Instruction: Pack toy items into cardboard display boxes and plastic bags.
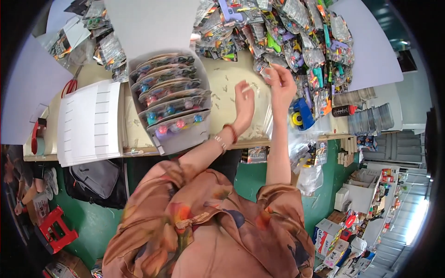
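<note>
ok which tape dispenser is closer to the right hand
The blue tape dispenser with the yellow hub: it lies near the right hand, while the red tape dispenser is at the far left.

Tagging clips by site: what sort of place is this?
Probably a packing workshop: a heap of blister packs covers part of the worktable, a pale box holds rows of similar packs, and cartons stand at right.
</note>
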The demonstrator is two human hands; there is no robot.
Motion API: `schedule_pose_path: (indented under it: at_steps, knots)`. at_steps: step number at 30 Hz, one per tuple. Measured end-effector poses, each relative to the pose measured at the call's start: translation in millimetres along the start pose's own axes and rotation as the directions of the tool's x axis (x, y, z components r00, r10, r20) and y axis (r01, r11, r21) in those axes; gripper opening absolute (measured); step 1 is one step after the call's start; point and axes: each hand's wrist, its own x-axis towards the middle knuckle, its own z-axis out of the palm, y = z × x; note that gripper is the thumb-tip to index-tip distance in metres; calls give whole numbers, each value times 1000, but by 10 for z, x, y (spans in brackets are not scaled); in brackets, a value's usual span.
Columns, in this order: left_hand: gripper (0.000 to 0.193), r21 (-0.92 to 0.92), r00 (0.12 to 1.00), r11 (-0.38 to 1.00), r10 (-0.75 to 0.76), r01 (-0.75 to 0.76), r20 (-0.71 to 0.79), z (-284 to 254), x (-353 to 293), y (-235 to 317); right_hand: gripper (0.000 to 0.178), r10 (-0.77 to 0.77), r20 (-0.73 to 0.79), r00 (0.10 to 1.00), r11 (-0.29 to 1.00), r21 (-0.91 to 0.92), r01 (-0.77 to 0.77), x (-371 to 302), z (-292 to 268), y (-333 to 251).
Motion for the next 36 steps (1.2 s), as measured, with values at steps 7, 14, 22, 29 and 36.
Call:
schedule_pose_path:
  at_steps: [7, 14, 22, 29, 36]
  knots:
    - [64, 53, 900, 995, 95, -80, -425, 853, 1989, -387, 35, 471, -20, 882, 830, 349, -435, 1508, -483, 1797]
    - [64, 104, 944, 993, -13, 50, -329, 1457, 2562, -481, 26, 638, 61, 768, 507, 718, -478, 2386, -588, 2548]
    - [36, 349, 882, 913, 331, -210, -336, 1134, 2113, -627, 14, 560, -55, 826, 544, 777, -317, 2036, -749, 2567]
    - [39, 185, 961, 980, 116, -70, -250, 266, 635, -474, 41, 396, -124, 910, 900, 248, -358, 1287, -736, 2087]
    - [41, 285, 998, 958, 56, -43, -38, -453, -410, 90, 42, 434, 369, 822, 716, 412, -564, -76, -976, 901]
